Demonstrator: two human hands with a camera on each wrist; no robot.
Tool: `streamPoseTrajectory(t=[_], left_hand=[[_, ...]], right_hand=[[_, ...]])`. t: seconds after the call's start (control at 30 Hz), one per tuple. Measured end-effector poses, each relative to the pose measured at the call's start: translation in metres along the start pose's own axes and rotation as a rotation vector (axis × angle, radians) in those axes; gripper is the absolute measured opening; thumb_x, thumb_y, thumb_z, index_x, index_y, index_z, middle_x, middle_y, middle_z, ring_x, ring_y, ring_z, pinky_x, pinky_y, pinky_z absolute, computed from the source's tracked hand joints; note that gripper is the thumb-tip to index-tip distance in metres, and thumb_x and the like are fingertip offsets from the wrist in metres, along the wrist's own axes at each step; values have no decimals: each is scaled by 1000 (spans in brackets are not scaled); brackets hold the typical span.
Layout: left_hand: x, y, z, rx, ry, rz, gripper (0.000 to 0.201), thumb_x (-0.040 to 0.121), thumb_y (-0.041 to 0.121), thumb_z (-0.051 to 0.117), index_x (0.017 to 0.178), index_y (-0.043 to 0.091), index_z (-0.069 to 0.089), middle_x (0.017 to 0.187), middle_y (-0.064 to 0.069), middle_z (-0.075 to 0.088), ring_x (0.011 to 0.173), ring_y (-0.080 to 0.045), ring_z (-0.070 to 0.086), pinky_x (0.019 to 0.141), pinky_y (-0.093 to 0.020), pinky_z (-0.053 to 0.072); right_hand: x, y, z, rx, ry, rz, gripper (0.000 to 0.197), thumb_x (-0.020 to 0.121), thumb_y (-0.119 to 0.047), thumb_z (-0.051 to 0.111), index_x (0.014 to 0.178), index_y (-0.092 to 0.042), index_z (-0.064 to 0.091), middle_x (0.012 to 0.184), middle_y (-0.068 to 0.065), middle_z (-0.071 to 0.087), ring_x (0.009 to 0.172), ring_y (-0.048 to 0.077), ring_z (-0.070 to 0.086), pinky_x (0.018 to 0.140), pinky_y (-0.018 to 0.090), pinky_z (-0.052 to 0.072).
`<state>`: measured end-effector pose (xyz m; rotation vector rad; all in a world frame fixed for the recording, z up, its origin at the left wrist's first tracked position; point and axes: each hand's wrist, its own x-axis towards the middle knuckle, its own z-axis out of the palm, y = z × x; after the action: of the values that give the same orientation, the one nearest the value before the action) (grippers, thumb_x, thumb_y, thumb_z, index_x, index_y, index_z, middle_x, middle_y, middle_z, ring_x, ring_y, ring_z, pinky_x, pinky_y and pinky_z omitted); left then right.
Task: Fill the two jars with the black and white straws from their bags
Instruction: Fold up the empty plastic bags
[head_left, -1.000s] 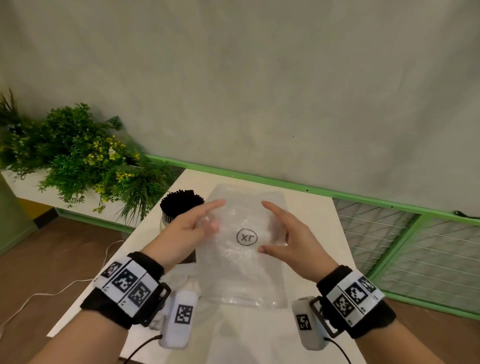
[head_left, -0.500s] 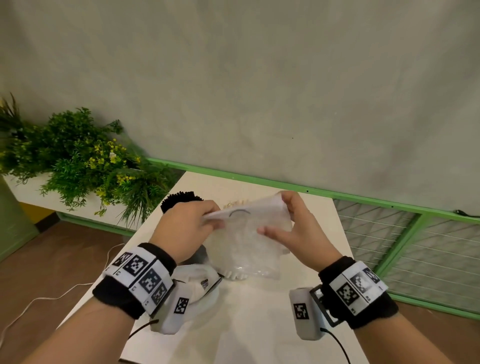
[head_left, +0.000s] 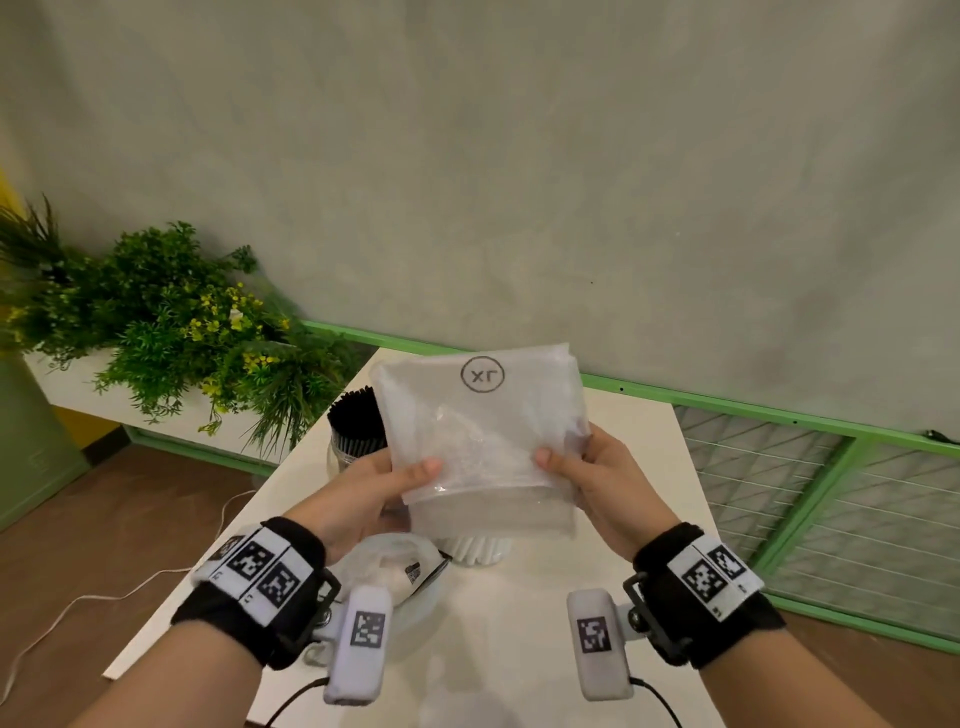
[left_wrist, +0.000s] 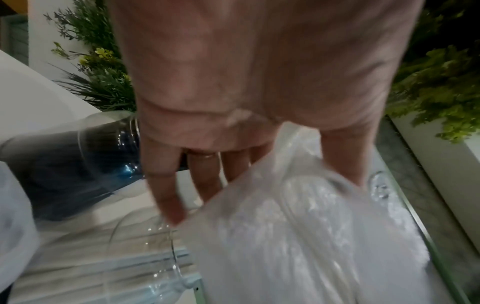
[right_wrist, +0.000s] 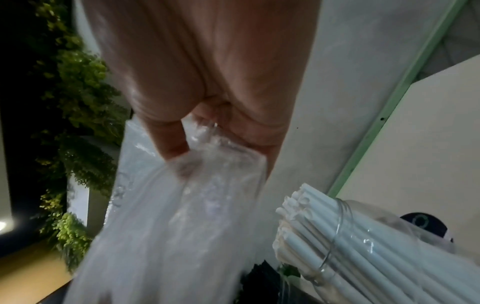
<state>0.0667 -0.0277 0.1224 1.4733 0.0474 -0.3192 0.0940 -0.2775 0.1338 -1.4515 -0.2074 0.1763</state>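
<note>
I hold a clear, empty-looking plastic bag (head_left: 483, 431) folded over, upright above the table, its round printed mark at the top. My left hand (head_left: 410, 478) pinches its lower left edge, thumb in front and fingers behind. My right hand (head_left: 558, 467) pinches the lower right edge the same way. Under the bag stands a glass jar of white straws (head_left: 475, 551), also seen in the right wrist view (right_wrist: 337, 236). Behind my left hand stands the jar of black straws (head_left: 358, 421). In the left wrist view the bag (left_wrist: 285, 226) is blurred.
A second crumpled clear bag (head_left: 395, 571) lies on the white table (head_left: 597, 545) near my left wrist. Green plants (head_left: 182, 332) stand off the table's left side. A green-framed mesh fence (head_left: 779, 467) runs along the right. A white cable (head_left: 104, 597) lies on the floor.
The bag was spread flat between my hands, then folded in half. Now it is raised upright, with both hands shifted to its lower edge.
</note>
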Motion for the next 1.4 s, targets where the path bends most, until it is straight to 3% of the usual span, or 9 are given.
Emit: streamPoseTrajectory(t=[0.27,0.37,0.47,0.6,0.73,1.0,1.1,1.2,1.4], left_hand=[[-4,11,2,6,35,61,22,92,10,53,112,11,63,95,-3,74,81,-16,71,58,-26,55],[-10,14,-2,45,-36,31,33,93,-4,46,99,12,74,91,-7,74,72,-15,69,53,-24,53],[-13,19,-17,90,-117,-19,46,81,-15,44,101,15,74,106,-4,72,89,-18,68,68,-28,57],[-11,19,-21,447,-307,-70,68,66,20,62,132,27,49,127,8,62,119,-10,57,104,-33,39],[-2,10,18,716,-380,43,74,66,40,83,130,37,46,120,17,63,110,1,59,98,-27,48],[13,-10,15,589,204,308,27,80,30,74,103,33,60,98,12,70,95,-5,65,89,-32,52],[13,-9,28,618,204,365,37,84,30,68,119,31,55,106,11,68,100,-7,63,88,-29,51],[17,-8,47,765,46,454,40,87,33,58,126,25,54,112,4,67,103,-10,63,90,-35,52],[10,1,46,814,-54,573,18,86,21,61,99,33,60,94,12,64,89,-5,61,77,-23,47]], right_hand=[[3,4,-7,84,-87,12,33,90,8,51,111,-13,66,108,11,70,97,28,67,78,40,58],[4,2,-12,20,-120,-66,41,79,16,52,67,-18,72,80,1,67,73,19,61,58,23,51],[5,-4,-19,-180,-166,-160,38,68,12,56,58,-20,73,87,0,59,79,12,58,69,21,48],[2,-14,-15,-575,-254,-282,51,78,23,55,66,-22,75,94,-3,57,87,7,57,78,16,44],[2,-15,11,-537,-362,-364,33,79,14,64,68,-15,74,95,-2,59,91,11,60,81,21,47],[-5,-26,8,-648,254,-398,28,95,-22,57,120,-34,52,121,-3,48,98,7,54,75,6,41],[-10,-17,27,-618,-12,-144,87,77,-59,60,148,-38,15,143,-12,24,126,7,38,99,17,38],[2,-2,47,-429,-3,-105,107,66,-60,74,148,-43,8,144,-16,19,132,6,32,104,23,38],[18,6,55,-160,195,-196,30,75,-25,82,90,-15,58,81,-3,65,78,15,64,70,33,54]])
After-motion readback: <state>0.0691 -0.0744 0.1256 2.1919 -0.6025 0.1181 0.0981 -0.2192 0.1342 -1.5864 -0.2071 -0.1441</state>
